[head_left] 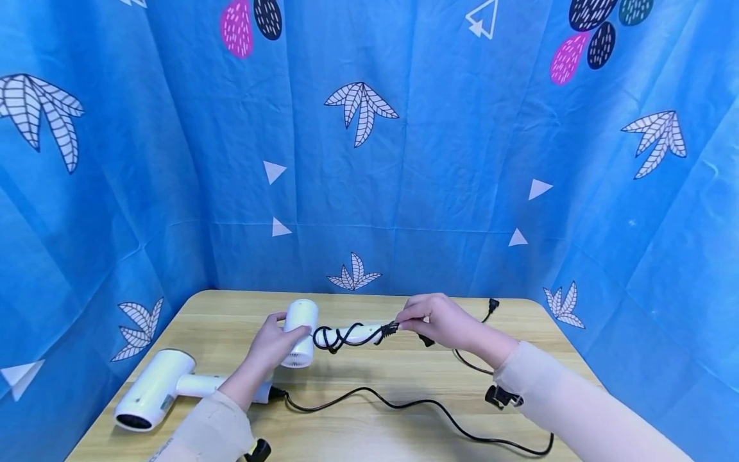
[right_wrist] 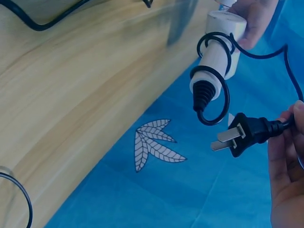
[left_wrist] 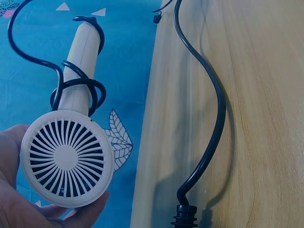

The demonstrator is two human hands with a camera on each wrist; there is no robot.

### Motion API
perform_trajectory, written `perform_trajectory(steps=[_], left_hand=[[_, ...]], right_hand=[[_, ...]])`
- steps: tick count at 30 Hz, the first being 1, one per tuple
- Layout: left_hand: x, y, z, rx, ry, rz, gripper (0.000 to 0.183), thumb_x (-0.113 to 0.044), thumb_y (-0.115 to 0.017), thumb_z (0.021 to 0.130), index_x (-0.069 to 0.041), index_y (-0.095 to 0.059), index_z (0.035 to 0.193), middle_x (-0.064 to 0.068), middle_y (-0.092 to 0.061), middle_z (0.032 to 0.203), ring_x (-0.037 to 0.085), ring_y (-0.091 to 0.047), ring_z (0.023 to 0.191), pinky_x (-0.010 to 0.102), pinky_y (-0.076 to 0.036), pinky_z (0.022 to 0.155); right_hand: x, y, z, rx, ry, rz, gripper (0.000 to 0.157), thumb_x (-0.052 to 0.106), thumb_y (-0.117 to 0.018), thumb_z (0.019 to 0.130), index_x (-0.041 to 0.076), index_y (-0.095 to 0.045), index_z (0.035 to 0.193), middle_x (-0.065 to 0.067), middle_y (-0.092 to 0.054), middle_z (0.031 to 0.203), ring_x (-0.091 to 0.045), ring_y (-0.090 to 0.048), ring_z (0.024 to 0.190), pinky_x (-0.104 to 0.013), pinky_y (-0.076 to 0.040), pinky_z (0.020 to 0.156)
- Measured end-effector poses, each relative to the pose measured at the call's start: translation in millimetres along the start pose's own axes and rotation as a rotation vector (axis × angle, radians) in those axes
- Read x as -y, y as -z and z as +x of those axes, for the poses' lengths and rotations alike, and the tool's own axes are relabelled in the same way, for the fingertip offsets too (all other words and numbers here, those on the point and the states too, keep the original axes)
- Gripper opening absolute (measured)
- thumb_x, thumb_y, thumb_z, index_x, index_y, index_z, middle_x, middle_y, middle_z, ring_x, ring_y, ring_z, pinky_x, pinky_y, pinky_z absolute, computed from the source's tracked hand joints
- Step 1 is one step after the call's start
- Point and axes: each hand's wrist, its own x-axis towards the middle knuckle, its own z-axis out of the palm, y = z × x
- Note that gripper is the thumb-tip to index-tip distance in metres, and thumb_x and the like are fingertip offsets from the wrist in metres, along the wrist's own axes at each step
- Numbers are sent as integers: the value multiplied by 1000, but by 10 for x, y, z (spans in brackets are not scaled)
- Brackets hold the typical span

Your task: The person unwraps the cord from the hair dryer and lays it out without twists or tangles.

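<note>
My left hand (head_left: 272, 343) grips a small white hair dryer (head_left: 301, 333) by its barrel, holding it above the table. In the left wrist view the slatted round grille of this hair dryer (left_wrist: 66, 159) faces the camera, and my left hand (left_wrist: 14, 175) wraps the barrel from behind. Its black cord (head_left: 340, 337) loops loosely around the handle, which points right. My right hand (head_left: 433, 319) pinches that cord beside its plug. The black plug (right_wrist: 247, 137), with two flat prongs, sticks out of my right hand (right_wrist: 287, 166) in the right wrist view.
A second, larger white hair dryer (head_left: 156, 388) lies at the table's left, partly behind my left forearm. Its black cord (head_left: 398, 405) runs right across the wooden table (head_left: 346, 443). Another black plug (head_left: 493, 305) lies at the back right. Blue patterned cloth (head_left: 369, 192) surrounds the table.
</note>
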Motion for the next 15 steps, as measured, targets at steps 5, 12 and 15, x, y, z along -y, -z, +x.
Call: perform_trajectory(steps=[5, 12, 15], left_hand=[[18, -2, -1, 8, -2, 3, 86, -43, -71, 88, 2, -30, 150, 28, -54, 128, 38, -61, 106, 47, -55, 84], [27, -3, 2, 11, -14, -1, 86, -42, -71, 88, 2, -30, 150, 28, -54, 128, 37, -62, 106, 48, -55, 86], [26, -4, 5, 13, -15, 2, 86, -42, -71, 88, 2, -30, 149, 27, -54, 128, 37, -62, 106, 48, -55, 86]], right_hand=[[-7, 3, 58, -59, -19, 6, 14, 5, -72, 91, 8, -78, 103, -2, -73, 94, -6, -63, 82, -24, -54, 69], [-49, -29, 127, -110, -33, -10, 12, 7, -72, 92, 9, -79, 102, 3, -72, 93, -6, -61, 78, -24, -53, 65], [-66, -41, 160, -128, -39, -7, 12, 7, -72, 92, 8, -79, 102, 3, -72, 92, -6, -60, 76, -23, -52, 63]])
